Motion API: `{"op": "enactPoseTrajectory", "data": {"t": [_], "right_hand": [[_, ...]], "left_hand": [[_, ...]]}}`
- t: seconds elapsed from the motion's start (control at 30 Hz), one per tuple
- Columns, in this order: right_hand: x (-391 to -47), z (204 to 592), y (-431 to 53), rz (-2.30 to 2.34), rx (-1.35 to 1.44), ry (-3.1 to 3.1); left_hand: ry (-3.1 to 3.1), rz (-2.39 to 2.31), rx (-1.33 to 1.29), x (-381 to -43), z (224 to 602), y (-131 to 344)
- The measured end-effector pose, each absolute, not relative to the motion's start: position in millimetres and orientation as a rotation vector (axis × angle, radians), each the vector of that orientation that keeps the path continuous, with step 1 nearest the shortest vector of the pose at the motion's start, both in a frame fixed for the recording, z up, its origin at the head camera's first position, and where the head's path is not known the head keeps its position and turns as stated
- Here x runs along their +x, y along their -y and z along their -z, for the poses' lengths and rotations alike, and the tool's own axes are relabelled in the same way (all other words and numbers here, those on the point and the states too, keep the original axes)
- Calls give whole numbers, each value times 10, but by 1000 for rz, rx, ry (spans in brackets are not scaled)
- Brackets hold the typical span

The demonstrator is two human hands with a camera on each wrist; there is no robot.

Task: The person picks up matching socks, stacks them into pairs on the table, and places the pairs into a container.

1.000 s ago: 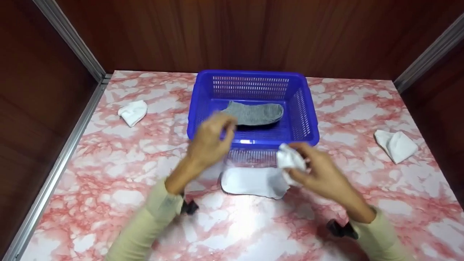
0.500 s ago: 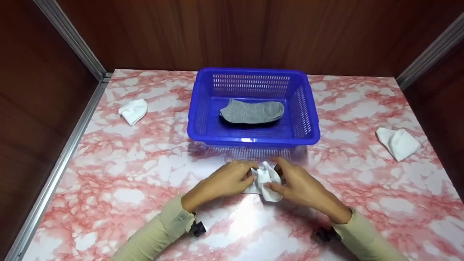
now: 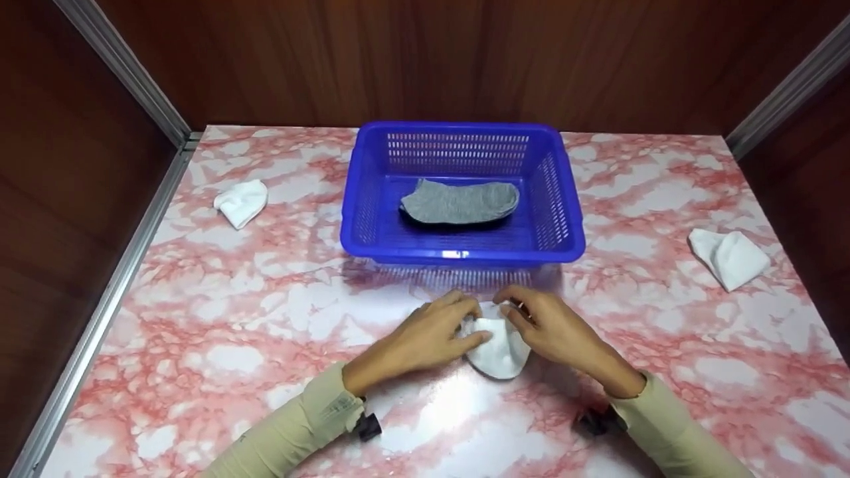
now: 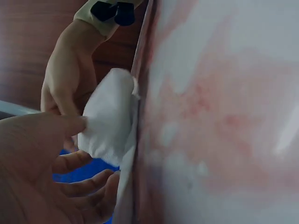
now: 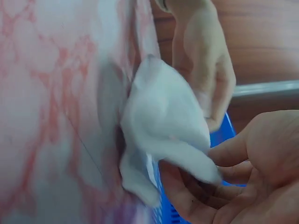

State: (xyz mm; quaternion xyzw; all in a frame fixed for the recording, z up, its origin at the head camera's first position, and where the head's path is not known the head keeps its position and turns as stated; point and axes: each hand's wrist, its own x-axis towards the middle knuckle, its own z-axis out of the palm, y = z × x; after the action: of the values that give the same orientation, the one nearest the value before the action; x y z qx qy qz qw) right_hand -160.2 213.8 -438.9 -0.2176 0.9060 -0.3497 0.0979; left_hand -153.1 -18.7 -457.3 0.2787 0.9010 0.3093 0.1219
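Observation:
Both hands meet over a folded white sock (image 3: 501, 355) just in front of the blue basket (image 3: 398, 253). My left hand (image 3: 435, 332) pinches its left part, thumb on top in the head view. On the other side my right hand (image 3: 554, 332) pinches the sock's upper right edge with bent fingers. In the right wrist view the sock (image 5: 163, 107) bulges, with a loose flap near the fingers. The left wrist view shows the left thumb (image 4: 70, 125) pressing on the cloth. Within the basket a grey sock (image 3: 458, 202) lies flat over something dark.
A bunched white cloth piece (image 3: 242, 202) lies at the far left of the red-and-white marbled table (image 3: 232, 358). Another white piece (image 3: 730, 259) lies at the right. Dark wood panels (image 3: 451, 60) enclose the back and sides.
The left hand has come down from the basket's front. The right hand has moved left with bunched white cloth over the flat white sock; the cloth's rounded end now spreads toward the front.

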Motion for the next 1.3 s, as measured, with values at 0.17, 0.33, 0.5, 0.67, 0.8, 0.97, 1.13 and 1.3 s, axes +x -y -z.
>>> {"op": "enactPoseTrajectory", "data": {"t": [0.17, 0.33, 0.5, 0.67, 0.8, 0.97, 1.13, 1.3], "right_hand": [[-1656, 4310, -2278, 1004, -603, -2661], [-1690, 4212, -2409, 850, -619, -2573], [-1697, 4227, -2392, 805, -560, -2589], [-1665, 4347, -2309, 826, -580, -2613], [-1654, 4369, -2308, 812, -565, -2573], [-1692, 4235, -2393, 807, -491, -2559], [-1737, 4190, -2430, 851, -478, -2590], [-1753, 4306, -2373, 878, -474, -2566]], "left_hand": [[-2541, -971, 791, -1651, 4447, 358], [-2459, -980, 707, -1751, 4414, 504], [-2385, -928, 683, -1792, 4426, 566], [-2310, -918, 791, -1801, 4418, 566], [-2278, -944, 864, -1807, 4373, 575], [-2311, -994, 796, -1843, 4251, 685], [-2401, -942, 655, -1908, 4203, 813], [-2413, -832, 572, -1947, 4273, 855]]}}
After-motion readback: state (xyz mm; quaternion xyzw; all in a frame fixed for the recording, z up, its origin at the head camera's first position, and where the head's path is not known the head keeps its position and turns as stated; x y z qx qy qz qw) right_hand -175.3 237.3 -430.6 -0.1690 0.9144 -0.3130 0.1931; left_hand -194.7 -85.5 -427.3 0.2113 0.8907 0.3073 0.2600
